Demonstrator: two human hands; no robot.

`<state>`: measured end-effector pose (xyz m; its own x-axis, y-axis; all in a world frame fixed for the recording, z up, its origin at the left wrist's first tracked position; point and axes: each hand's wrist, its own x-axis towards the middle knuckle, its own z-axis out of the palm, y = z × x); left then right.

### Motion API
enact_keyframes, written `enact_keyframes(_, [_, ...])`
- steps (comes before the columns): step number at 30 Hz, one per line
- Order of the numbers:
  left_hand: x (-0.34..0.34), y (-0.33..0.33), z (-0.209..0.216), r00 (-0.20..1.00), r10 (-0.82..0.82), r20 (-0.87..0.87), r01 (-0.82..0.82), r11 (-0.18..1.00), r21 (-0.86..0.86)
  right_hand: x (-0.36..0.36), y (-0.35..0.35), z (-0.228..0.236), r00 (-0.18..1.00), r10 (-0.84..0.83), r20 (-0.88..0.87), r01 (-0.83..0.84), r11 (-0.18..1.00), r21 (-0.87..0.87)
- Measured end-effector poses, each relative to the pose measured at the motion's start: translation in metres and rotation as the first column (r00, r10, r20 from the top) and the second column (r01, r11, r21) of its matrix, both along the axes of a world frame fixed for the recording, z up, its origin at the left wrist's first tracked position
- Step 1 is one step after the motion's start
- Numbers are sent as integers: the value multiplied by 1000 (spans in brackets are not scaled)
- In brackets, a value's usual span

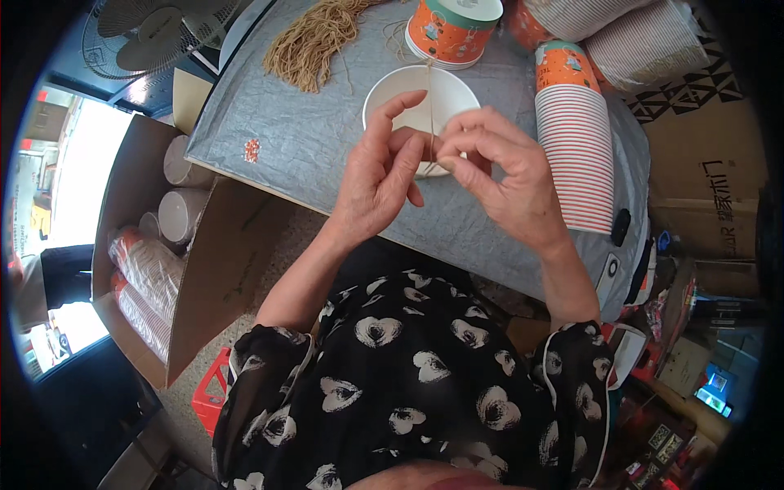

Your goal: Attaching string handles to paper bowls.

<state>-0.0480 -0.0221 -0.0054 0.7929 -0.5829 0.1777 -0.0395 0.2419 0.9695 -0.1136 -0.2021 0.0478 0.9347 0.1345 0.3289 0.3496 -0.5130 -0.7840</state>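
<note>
Tabletop (298, 151): main work sits above its near side; anything let slip there could slide off the edge. Cup stack (576, 163) on the right seems to lie on its side; a swing of the right arm could set it rolling. White tub (400, 86), mouth up, just beyond the fingers: a knock or a tug on the cord could tip or shift it, being light by the look of it. Whether fingers touch its rim, cannot tell.

Left hand (384, 175): half open, index raised, thumb and other fingers curled near the cord; firmness of hold, cannot tell. Right hand (502, 175): thumb and index closed in a pinch, apparently on the cord. Cord (431, 102): thin, stretched up and down in front of the tub, lower end at the fingertips. Loose pinch or uneven pull could let it slip, twist or snarl.

Around, again biggest first. Carton (220, 245) left of the tabletop, wrapped cups inside. Orange tub (453, 37) behind the white one, blocks the far side. Cord bundle (314, 49) far left; loose strands could tangle. Phone (607, 273), right corner, well clear.
</note>
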Motion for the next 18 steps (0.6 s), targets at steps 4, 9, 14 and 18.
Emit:
enact_keyframes(4, [3,6,2,1000,-16,-7,16,1000,-9,28,2,0,998,57,-28,-55,996,64])
enact_keyframes(9, [12,8,-4,999,-3,-46,2,1000,-16,40,-5,-12,955,112,-275,-94,993,77])
enact_keyframes(14, [26,17,-15,985,-93,-146,85,994,-62,48,-3,-10,959,98,-267,-105,994,-11])
enact_keyframes(18, [36,7,-15,981,-122,-150,116,992,-47,52,-15,-14,980,70,-186,-68,998,16])
